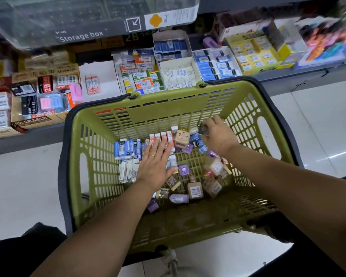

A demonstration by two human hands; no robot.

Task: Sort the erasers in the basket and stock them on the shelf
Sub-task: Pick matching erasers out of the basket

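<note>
A green plastic basket [188, 100] holds many small erasers. Blue-and-white ones [126, 148] stand in a row at its left, with white ones [128, 170] below them. Red-and-white ones [164, 135] line the far side, and purple and tan packs [195, 189] lie scattered on the right. My left hand [156, 162] lies flat, fingers straight, on the red-and-white erasers. My right hand [218, 134] grips a small dark pack [203, 130] near the basket's far right corner. The shelf [288, 78] behind carries open boxes of erasers.
On the shelf stand display boxes: blue erasers [216, 64], yellow box [254, 54], white erasers [178, 74], mixed orange-green ones [140, 74], a brown 4B eraser carton [38, 104]. A clear storage box [84, 27] hangs overhead. White floor tiles [318, 124] lie around.
</note>
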